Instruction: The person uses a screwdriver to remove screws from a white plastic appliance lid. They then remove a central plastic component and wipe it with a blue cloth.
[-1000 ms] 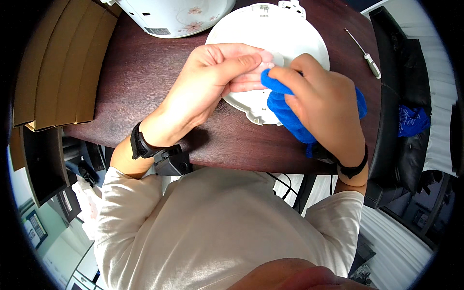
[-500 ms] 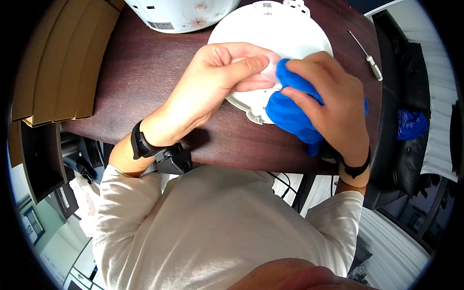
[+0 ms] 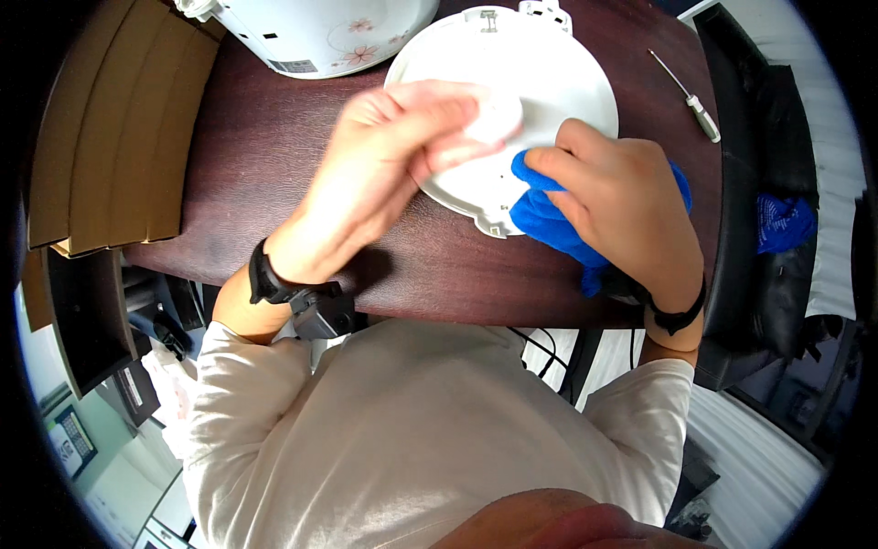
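Note:
Between the thumb and fingers of my left hand is a small round white piece, blurred by motion, so its exact kind does not show. My right hand grips a bunched blue cloth, one fold pinched between thumb and forefinger. A gap separates the cloth from the white piece. Both hands are above a large round white plastic lid, which lies on the table with clips and a tab along its rim. My left hand hides part of the lid's left side.
A white appliance body with a flower print stands at the far left of the dark brown table. Folded cardboard is at the left edge. A screwdriver lies at the right, beside a black couch bearing blue fabric.
My hands have drawn apart. The left moved slightly left with the white piece, and the cloth in my right hand came off it. The whole view shifted a little.

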`<action>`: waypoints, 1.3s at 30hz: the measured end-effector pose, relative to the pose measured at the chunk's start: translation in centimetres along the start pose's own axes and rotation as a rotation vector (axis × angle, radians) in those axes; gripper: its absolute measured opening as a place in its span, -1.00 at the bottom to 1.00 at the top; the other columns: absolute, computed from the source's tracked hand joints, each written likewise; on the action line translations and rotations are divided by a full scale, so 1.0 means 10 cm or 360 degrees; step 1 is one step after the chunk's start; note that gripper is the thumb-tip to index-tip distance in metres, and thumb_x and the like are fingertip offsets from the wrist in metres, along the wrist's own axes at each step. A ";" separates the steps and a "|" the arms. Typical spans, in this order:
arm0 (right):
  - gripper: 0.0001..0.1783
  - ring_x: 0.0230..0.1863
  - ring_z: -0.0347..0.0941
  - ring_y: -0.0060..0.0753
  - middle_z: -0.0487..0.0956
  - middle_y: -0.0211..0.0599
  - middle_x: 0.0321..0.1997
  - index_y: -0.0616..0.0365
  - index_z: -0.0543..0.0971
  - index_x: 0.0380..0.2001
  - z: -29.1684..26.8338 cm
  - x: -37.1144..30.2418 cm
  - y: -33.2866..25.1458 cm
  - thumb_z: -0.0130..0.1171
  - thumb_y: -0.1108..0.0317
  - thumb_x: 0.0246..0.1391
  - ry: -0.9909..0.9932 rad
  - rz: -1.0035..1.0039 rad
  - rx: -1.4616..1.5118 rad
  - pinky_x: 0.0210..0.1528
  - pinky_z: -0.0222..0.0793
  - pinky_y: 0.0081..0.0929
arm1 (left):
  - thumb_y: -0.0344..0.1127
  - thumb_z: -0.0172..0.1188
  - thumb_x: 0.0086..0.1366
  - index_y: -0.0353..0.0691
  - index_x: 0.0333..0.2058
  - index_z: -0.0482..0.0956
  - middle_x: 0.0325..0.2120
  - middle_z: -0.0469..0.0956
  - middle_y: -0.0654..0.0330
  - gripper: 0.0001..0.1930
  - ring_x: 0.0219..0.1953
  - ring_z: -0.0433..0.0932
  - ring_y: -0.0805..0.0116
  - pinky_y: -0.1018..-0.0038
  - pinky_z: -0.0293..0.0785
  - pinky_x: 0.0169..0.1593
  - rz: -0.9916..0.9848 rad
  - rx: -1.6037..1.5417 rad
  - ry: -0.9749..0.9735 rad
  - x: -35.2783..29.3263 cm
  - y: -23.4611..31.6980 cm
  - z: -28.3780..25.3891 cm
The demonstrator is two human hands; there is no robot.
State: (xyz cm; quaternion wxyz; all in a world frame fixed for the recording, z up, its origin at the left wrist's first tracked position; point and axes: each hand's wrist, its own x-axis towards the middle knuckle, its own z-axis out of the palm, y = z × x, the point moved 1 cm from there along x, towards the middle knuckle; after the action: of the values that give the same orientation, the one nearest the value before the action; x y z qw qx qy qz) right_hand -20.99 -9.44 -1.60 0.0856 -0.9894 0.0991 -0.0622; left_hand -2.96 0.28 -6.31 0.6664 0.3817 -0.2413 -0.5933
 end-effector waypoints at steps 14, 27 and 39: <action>-0.64 -0.49 0.46 -0.21 0.43 -0.27 -0.41 0.13 0.53 -0.23 0.07 0.07 -0.08 0.26 0.46 -0.23 0.0401 0.0041 0.0091 -0.48 0.34 -0.42 | -0.36 -0.10 0.37 -0.49 -0.05 0.39 -0.18 0.55 -0.08 -0.69 -0.14 0.58 0.21 0.39 0.52 -0.01 -0.0370 -0.0211 -0.0200 -0.03 -0.11 -0.03; -0.64 -0.52 0.43 -0.35 0.36 -0.34 -0.46 0.03 0.54 -0.33 0.12 0.05 -0.10 0.32 0.41 -0.35 0.0079 -0.0164 -0.0080 -0.52 0.31 -0.45 | -0.40 0.06 0.29 -0.46 -0.17 0.51 -0.34 0.60 0.03 -0.77 -0.33 0.62 0.36 0.49 0.59 -0.18 -0.0514 -0.0167 -0.0071 -0.01 -0.17 0.01; -0.81 -0.60 0.44 -0.38 0.36 -0.37 -0.48 0.04 0.46 -0.47 0.02 -0.08 -0.15 0.22 0.29 -0.19 0.0056 -0.0056 -0.0177 -0.57 0.35 -0.45 | -0.35 0.07 0.30 -0.42 -0.20 0.51 -0.33 0.59 0.05 -0.78 -0.31 0.62 0.35 0.47 0.59 -0.17 -0.0330 -0.0039 -0.0034 -0.04 -0.14 0.05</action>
State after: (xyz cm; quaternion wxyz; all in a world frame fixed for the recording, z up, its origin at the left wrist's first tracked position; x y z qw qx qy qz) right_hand -21.43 -7.84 -1.56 0.0278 -0.9930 0.0863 -0.0754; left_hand -4.29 0.57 -7.05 0.6034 0.3902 -0.2004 -0.6659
